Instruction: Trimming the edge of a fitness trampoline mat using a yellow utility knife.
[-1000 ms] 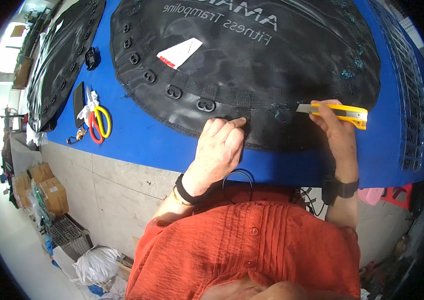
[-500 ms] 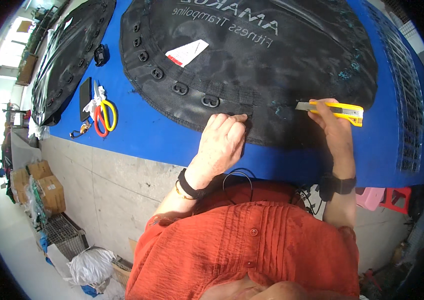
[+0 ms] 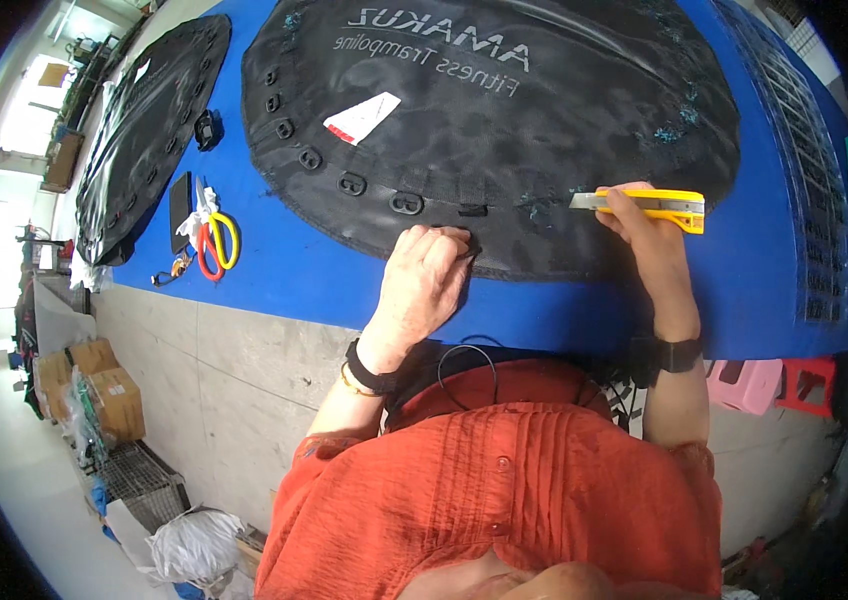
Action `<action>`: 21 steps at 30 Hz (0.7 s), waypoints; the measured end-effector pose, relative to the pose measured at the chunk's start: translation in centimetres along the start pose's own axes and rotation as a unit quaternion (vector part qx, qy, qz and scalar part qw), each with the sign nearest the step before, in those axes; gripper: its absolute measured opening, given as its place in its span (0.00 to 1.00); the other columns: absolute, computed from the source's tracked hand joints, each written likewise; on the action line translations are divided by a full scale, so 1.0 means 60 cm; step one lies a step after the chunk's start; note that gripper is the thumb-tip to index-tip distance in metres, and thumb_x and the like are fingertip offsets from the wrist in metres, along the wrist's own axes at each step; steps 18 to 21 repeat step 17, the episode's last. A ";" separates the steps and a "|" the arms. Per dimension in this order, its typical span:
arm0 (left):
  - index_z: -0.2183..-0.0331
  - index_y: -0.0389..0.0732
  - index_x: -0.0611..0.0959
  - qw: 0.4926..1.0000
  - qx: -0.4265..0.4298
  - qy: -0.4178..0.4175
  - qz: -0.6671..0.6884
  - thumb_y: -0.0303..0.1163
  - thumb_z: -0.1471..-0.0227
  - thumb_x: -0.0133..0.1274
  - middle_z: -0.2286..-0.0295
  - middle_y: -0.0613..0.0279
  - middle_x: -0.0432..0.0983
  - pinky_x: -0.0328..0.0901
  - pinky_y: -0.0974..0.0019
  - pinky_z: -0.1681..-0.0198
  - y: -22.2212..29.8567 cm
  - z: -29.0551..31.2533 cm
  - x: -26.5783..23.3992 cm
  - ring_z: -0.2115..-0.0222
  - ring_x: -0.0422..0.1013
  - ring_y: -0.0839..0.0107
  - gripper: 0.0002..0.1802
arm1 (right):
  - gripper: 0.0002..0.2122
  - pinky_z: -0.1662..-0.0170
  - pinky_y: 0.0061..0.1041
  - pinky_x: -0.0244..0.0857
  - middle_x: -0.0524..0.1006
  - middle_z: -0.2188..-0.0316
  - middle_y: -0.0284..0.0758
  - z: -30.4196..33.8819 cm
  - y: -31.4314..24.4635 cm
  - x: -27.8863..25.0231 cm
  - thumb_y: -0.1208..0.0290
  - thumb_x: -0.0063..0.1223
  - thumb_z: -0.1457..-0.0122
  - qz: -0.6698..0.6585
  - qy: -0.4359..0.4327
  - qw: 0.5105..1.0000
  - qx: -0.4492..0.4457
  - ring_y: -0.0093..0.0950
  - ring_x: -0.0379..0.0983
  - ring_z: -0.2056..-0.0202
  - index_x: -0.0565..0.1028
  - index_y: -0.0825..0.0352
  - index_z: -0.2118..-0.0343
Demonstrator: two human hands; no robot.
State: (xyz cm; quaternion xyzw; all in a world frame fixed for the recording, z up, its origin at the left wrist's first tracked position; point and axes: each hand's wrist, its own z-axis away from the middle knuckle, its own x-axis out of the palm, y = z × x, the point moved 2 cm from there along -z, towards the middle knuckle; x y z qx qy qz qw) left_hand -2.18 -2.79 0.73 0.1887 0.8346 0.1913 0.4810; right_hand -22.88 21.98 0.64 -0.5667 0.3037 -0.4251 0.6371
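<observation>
A round black trampoline mat (image 3: 504,130) lies on the table in front of me, with printed lettering and a white-and-red label (image 3: 362,118). Black plastic rings, such as this one (image 3: 406,203), run along its near left rim. My left hand (image 3: 422,280) is closed on the mat's near edge, fingertips pinching the dark fabric. A small black tab (image 3: 473,211) shows just beyond those fingers. In my right hand (image 3: 652,245) is a yellow utility knife (image 3: 672,208), its blade out and pointing left over the mat. Bluish thread scraps (image 3: 534,208) lie by the blade tip.
Blue covering spreads over the table (image 3: 564,320). To the left lie red-and-yellow-handled scissors (image 3: 216,245), a dark phone-like slab (image 3: 180,212) and a black object (image 3: 207,130). Another black mat (image 3: 149,130) is at far left; a black grid strip (image 3: 794,160) is at right.
The view has shifted slightly. My left hand has drawn back a little, and the black tab beyond its fingers now shows. The knife stays in my right hand with its blade still out.
</observation>
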 end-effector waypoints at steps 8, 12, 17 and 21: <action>0.63 0.35 0.82 0.999 -0.035 0.000 -0.009 0.17 0.50 0.68 0.47 0.48 0.83 0.74 0.51 0.45 0.015 -0.006 -0.007 0.49 0.79 0.47 0.12 | 0.12 0.45 0.21 0.81 0.83 0.57 0.32 -0.002 0.001 0.002 0.64 0.64 0.26 0.028 -0.017 0.999 -0.040 0.20 0.82 0.54 0.83 0.70 0.53; 0.62 0.34 0.79 0.999 -0.025 -0.016 -0.017 0.16 0.50 0.67 0.40 0.42 0.79 0.72 0.48 0.38 0.023 -0.027 -0.006 0.40 0.75 0.41 0.14 | 0.13 0.45 0.21 0.80 0.82 0.57 0.32 -0.004 0.001 -0.003 0.63 0.63 0.25 0.050 -0.021 0.998 -0.028 0.20 0.82 0.53 0.82 0.71 0.54; 0.60 0.37 0.79 0.995 -0.004 -0.083 -0.047 0.17 0.49 0.66 0.35 0.42 0.75 0.66 0.45 0.32 0.010 -0.022 0.016 0.37 0.73 0.40 0.16 | 0.13 0.44 0.25 0.81 0.82 0.55 0.31 -0.004 0.005 0.000 0.62 0.66 0.26 0.017 -0.029 0.999 -0.041 0.21 0.81 0.51 0.82 0.69 0.52; 0.60 0.37 0.79 0.995 -0.004 -0.083 -0.047 0.17 0.49 0.66 0.35 0.42 0.75 0.66 0.45 0.32 0.010 -0.022 0.016 0.37 0.73 0.40 0.16 | 0.13 0.44 0.25 0.81 0.82 0.55 0.31 -0.004 0.005 0.000 0.62 0.66 0.26 0.017 -0.029 0.999 -0.041 0.21 0.81 0.51 0.82 0.69 0.52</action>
